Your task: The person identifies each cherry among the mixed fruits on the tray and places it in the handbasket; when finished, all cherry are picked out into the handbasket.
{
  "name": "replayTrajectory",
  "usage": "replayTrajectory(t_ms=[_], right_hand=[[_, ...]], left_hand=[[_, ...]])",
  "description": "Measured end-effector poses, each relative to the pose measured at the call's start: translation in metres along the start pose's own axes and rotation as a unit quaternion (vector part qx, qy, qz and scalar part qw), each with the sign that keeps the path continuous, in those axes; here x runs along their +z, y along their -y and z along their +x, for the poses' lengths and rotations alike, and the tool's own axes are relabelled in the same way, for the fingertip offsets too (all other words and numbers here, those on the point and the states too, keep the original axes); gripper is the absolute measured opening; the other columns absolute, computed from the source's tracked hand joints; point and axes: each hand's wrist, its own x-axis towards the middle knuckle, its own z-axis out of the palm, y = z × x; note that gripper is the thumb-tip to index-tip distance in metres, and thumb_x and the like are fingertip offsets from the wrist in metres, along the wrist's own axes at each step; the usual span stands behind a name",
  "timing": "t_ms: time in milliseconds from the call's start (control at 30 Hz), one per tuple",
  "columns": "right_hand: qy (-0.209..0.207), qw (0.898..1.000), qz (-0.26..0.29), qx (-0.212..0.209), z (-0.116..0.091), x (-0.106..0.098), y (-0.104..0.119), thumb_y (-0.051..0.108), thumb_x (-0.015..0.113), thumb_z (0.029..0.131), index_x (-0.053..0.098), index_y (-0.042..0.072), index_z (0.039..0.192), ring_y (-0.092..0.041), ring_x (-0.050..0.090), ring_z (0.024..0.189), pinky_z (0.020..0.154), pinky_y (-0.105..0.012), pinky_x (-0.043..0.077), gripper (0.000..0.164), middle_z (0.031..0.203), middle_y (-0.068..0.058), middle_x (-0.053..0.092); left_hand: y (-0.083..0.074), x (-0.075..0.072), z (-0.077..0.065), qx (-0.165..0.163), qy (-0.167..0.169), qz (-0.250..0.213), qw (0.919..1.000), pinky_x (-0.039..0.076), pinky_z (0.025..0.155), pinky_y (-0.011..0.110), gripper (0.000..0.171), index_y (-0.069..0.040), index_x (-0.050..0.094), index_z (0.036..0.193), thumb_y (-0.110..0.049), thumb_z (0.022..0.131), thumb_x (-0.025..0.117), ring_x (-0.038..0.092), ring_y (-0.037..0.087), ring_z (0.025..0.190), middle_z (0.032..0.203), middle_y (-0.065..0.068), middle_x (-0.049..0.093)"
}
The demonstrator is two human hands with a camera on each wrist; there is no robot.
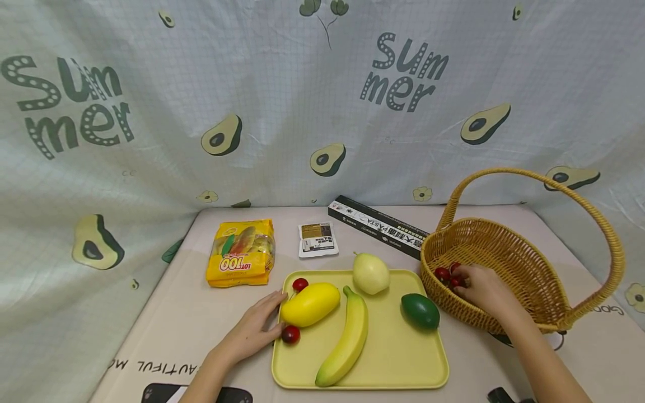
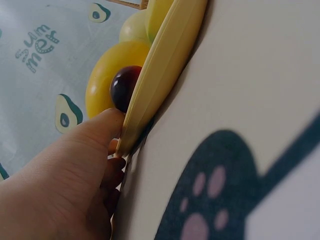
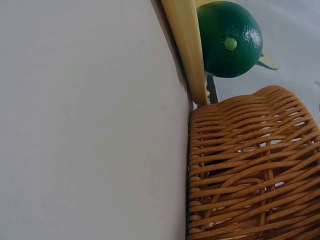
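My left hand (image 1: 255, 326) grips the left rim of a pale yellow tray (image 1: 398, 366); in the left wrist view its thumb (image 2: 102, 127) lies by the rim, with the other fingers below. Next to it on the tray are a yellow mango (image 1: 311, 304), a dark red cherry (image 1: 290, 334) and another cherry (image 1: 300, 284) behind the mango. Inside the wicker basket (image 1: 504, 246) at right, my right hand (image 1: 485, 288) pinches a red cherry (image 1: 455, 282). Other cherries (image 1: 442, 274) lie beside its fingertips. The right wrist view shows only the basket's outer wall (image 3: 255, 170), not the hand.
The tray also holds a banana (image 1: 347, 338), a pale pear (image 1: 370, 273) and a dark green lime (image 1: 420, 311). Behind it lie a yellow candy bag (image 1: 241, 253), a small white packet (image 1: 318, 239) and a long black pasta box (image 1: 378, 225). The basket's tall handle (image 1: 604, 224) arches overhead.
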Motion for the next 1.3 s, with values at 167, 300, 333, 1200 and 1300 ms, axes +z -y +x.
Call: replayTrajectory(t_ms=[167, 300, 333, 1200, 1300], right_hand=[[-0.009, 1.0, 0.014, 0.004, -0.001, 0.0, 0.001, 0.009, 0.068, 0.079, 0.064, -0.002, 0.099, -0.033, 0.06, 0.078, 0.059, -0.043, 0.051, 0.023, 0.086, -0.016, 0.063], [-0.024, 1.0, 0.015, 0.001, -0.002, 0.0, 0.001, 0.009, 0.067, 0.08, 0.065, -0.002, 0.099, -0.034, 0.06, 0.078, 0.059, -0.043, 0.051, 0.022, 0.087, -0.018, 0.064], [-0.027, 1.0, 0.015, -0.001, -0.002, 0.0, 0.001, 0.008, 0.067, 0.08, 0.065, -0.002, 0.099, -0.035, 0.06, 0.079, 0.059, -0.043, 0.051, 0.022, 0.087, -0.019, 0.064], [-0.14, 0.989, -0.018, -0.042, -0.001, -0.002, 0.03, 0.011, 0.064, 0.082, 0.063, -0.003, 0.105, -0.032, 0.058, 0.079, 0.059, -0.043, 0.049, 0.027, 0.09, -0.019, 0.063], [-0.162, 0.985, -0.014, -0.055, -0.001, 0.001, 0.037, 0.011, 0.064, 0.081, 0.063, -0.002, 0.105, -0.035, 0.057, 0.083, 0.063, -0.046, 0.049, 0.027, 0.091, -0.019, 0.063]], left_hand=[[0.0, 0.0, 0.0, 0.001, 0.001, -0.004, 1.0, 0.027, 0.105, 0.05, 0.057, -0.012, 0.043, 0.137, -0.019, 0.084, 0.063, 0.031, 0.026, 0.131, 0.141, 0.009, 0.039], [0.0, 0.0, 0.0, 0.001, 0.002, -0.004, 1.0, 0.027, 0.105, 0.049, 0.057, -0.012, 0.043, 0.137, -0.018, 0.084, 0.063, 0.031, 0.026, 0.132, 0.141, 0.008, 0.039], [0.0, 0.0, 0.0, 0.001, 0.002, -0.004, 1.0, 0.027, 0.105, 0.049, 0.057, -0.012, 0.043, 0.137, -0.018, 0.084, 0.063, 0.031, 0.026, 0.132, 0.141, 0.008, 0.039], [0.001, 0.001, -0.001, 0.002, -0.005, 0.004, 1.0, 0.027, 0.105, 0.048, 0.056, -0.014, 0.044, 0.136, -0.02, 0.084, 0.063, 0.032, 0.025, 0.131, 0.142, 0.008, 0.039], [0.001, 0.001, -0.001, 0.003, -0.006, 0.004, 1.0, 0.027, 0.105, 0.048, 0.056, -0.014, 0.044, 0.136, -0.02, 0.084, 0.063, 0.032, 0.024, 0.131, 0.141, 0.007, 0.039]])
